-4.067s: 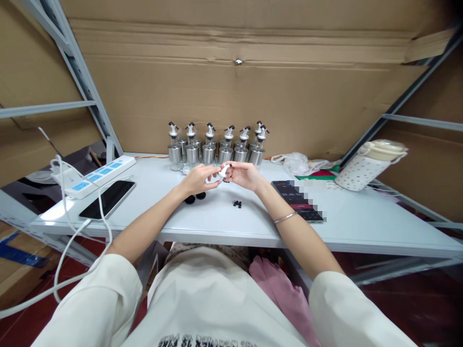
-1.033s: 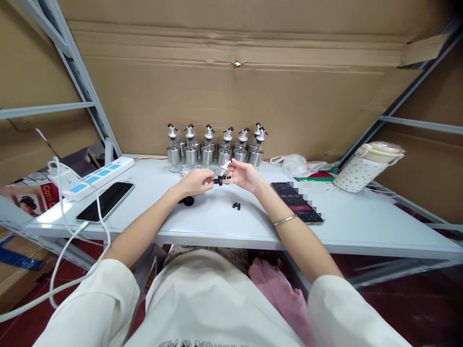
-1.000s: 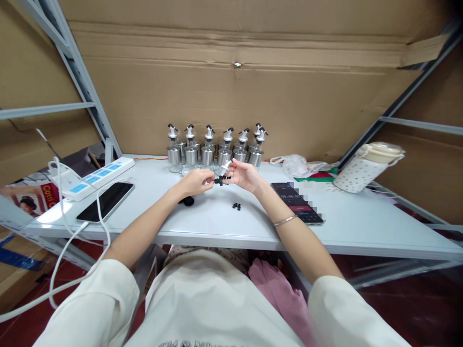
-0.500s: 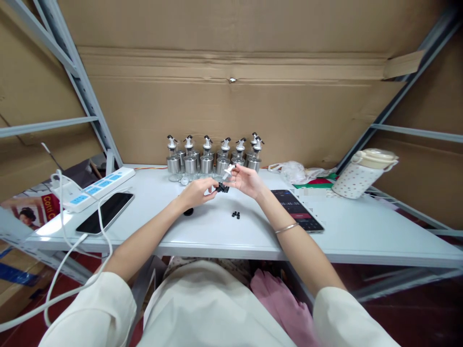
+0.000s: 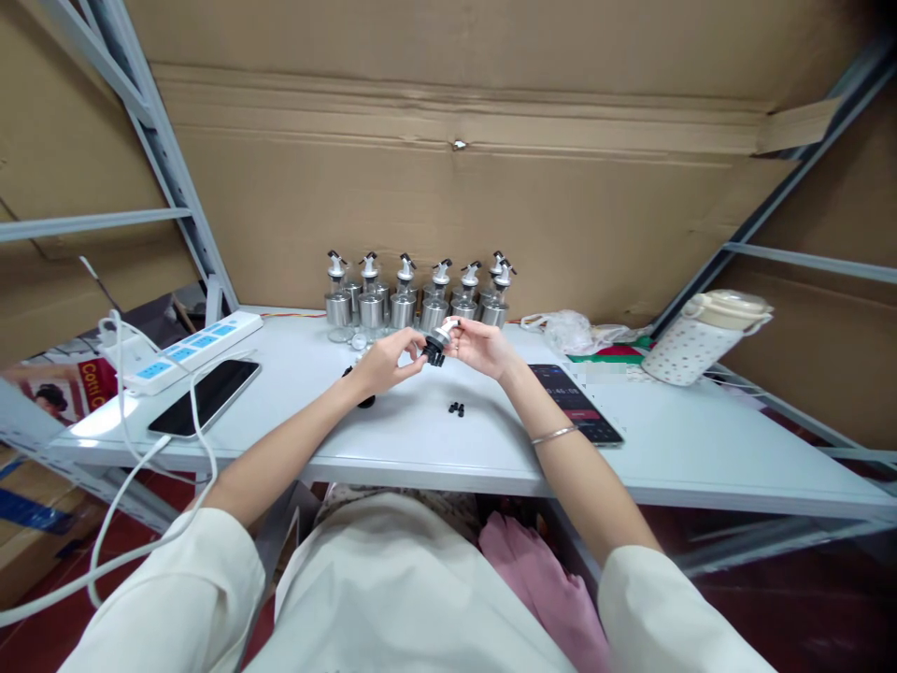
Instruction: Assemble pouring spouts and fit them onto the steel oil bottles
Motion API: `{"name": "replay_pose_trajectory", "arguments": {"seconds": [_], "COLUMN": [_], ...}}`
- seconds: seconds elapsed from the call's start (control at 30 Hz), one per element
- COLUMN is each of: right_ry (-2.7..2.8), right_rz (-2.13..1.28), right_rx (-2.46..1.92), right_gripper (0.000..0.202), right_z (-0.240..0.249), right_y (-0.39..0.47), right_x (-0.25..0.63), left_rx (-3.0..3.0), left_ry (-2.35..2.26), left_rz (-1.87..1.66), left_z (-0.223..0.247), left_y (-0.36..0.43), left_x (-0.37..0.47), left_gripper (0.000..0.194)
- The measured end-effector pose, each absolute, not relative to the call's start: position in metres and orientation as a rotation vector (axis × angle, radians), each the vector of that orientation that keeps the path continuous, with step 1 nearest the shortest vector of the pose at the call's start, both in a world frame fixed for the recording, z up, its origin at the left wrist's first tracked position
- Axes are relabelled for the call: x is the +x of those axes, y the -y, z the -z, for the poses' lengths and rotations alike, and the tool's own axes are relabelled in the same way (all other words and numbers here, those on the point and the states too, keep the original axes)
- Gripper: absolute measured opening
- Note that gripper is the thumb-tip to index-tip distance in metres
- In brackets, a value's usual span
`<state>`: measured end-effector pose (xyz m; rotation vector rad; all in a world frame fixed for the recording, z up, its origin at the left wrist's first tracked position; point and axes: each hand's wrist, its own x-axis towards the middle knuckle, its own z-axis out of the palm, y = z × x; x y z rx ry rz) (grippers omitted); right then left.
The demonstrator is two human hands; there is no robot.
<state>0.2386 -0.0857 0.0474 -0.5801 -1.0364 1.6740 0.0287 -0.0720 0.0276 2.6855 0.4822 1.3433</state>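
Above the table, my left hand [image 5: 384,363] is closed, with thumb and fingertips pinching a black ribbed stopper [image 5: 435,353]. My right hand [image 5: 485,347] pinches a white pourer spout [image 5: 444,331], its tip between thumb and forefinger. The spout's grey-white base meets the stopper, tilted; whether the two are locked together cannot be made out. Small black pieces [image 5: 457,408] lie on the table below the hands. Partly hidden by my left hand is a black round part [image 5: 365,403]. Behind stand several glass-and-steel oil bottles [image 5: 403,310] fitted with similar pourers.
A white power strip [image 5: 192,351] and a phone [image 5: 206,400] with white cables lie left on the table [image 5: 420,449]. Right of my arm lies another phone [image 5: 576,402] showing a timer. Farther right are a plastic bag [image 5: 566,332] and a dotted white flask [image 5: 693,346].
My right hand has brought the white spout down onto the black stopper, where they were apart before. The whole view has shifted slightly.
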Motion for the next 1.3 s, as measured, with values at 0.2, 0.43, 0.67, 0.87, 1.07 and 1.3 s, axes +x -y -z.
{"name": "replay_pose_trajectory", "arguments": {"seconds": [0.2, 0.43, 0.67, 0.87, 1.07, 1.3], "right_ry": [1.076, 1.156, 1.165, 1.160, 1.212, 1.312], "right_rz": [-1.701, -1.756, -1.804, -1.829, -1.787, -0.880], "right_rx": [-0.563, -0.560, -0.489, -0.483, -0.569, -0.873], "right_gripper": [0.009, 0.011, 0.013, 0.013, 0.012, 0.015], "right_z": [-0.044, -0.039, -0.036, -0.034, -0.036, -0.063], "right_y": [0.085, 0.085, 0.085, 0.083, 0.082, 0.111], "right_x": [0.237, 0.236, 0.235, 0.237, 0.235, 0.235], "left_rx": [2.564, 2.631, 2.667, 2.699, 2.705, 2.631], "left_ry": [-0.492, -0.322, -0.248, -0.260, -0.274, -0.448], "left_rz": [-1.364, -1.276, -1.314, -1.295, -1.264, -1.342], "left_z": [-0.023, -0.027, -0.028, -0.029, -0.027, -0.024], "left_y": [0.067, 0.072, 0.078, 0.079, 0.080, 0.070], "left_x": [0.030, 0.033, 0.035, 0.035, 0.035, 0.033], "left_gripper": [0.024, 0.047, 0.045, 0.044, 0.037, 0.032]}}
